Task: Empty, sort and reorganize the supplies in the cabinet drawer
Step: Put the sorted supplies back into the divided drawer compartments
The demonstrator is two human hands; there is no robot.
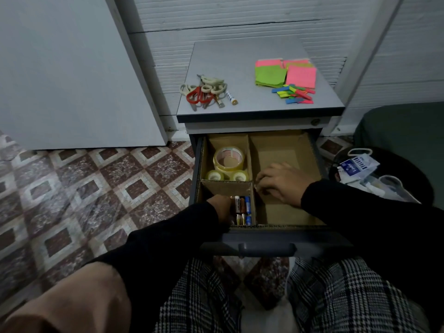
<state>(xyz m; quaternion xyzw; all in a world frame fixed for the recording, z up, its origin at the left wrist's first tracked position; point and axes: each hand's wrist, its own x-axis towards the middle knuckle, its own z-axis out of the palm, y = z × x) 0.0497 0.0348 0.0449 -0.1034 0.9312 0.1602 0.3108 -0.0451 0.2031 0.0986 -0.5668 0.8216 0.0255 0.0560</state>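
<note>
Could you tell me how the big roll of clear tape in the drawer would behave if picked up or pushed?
The big tape roll lies flat on its side, so a push would probably slide it, not roll it. Its thick winding suggests it is stiff. The glossy film may feel slippery, and the open core offers a grip.

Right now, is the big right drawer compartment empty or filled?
Looks empty: the big right compartment shows bare cardboard, with only the right hand in it.

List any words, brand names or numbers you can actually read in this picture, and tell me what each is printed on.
None reads for certain.
Batteries in the drawer's near-left compartment: label print too small and blurred.
White marker on the cabinet top: dark print, unreadable.
Blue and white packet in the bin on the right: large letters show, but too blurred to spell out.
</note>
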